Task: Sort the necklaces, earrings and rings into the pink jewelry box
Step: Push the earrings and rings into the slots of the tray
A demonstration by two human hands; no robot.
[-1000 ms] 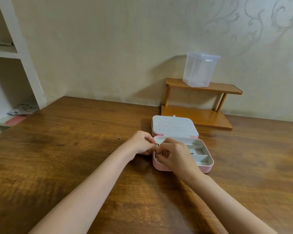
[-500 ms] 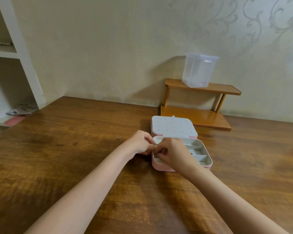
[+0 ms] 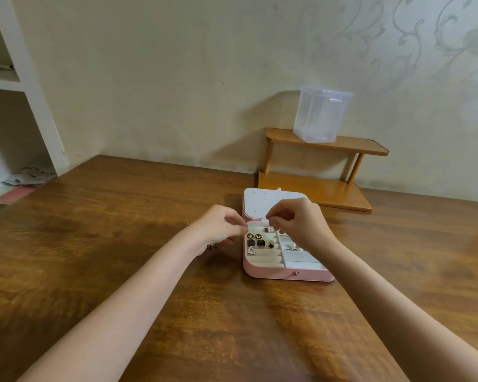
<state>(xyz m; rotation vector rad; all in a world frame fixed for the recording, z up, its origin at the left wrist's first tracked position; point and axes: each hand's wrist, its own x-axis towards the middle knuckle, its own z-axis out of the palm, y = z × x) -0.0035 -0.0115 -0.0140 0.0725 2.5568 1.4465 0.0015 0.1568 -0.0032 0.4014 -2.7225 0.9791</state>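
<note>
On the wooden tabletop (image 3: 122,244) the open pink jewelry box (image 3: 287,272) holds dark earrings (image 3: 255,242) in its left slots; above its far edge, left hand (image 3: 221,227) and right hand (image 3: 301,224) fingers pinch something too small to identify

Clear plastic container (image 3: 321,117) atop wooden rack (image 3: 326,168); papers, perhaps (image 3: 29,175).

Tiny item between fingers (image 3: 271,220) indiscernible

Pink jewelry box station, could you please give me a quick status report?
Left hand and right hand both pinching something small over the box's far end. Pink jewelry box open, several pieces slotted in left rows. Loose piece on table, nothing blocking.
</note>
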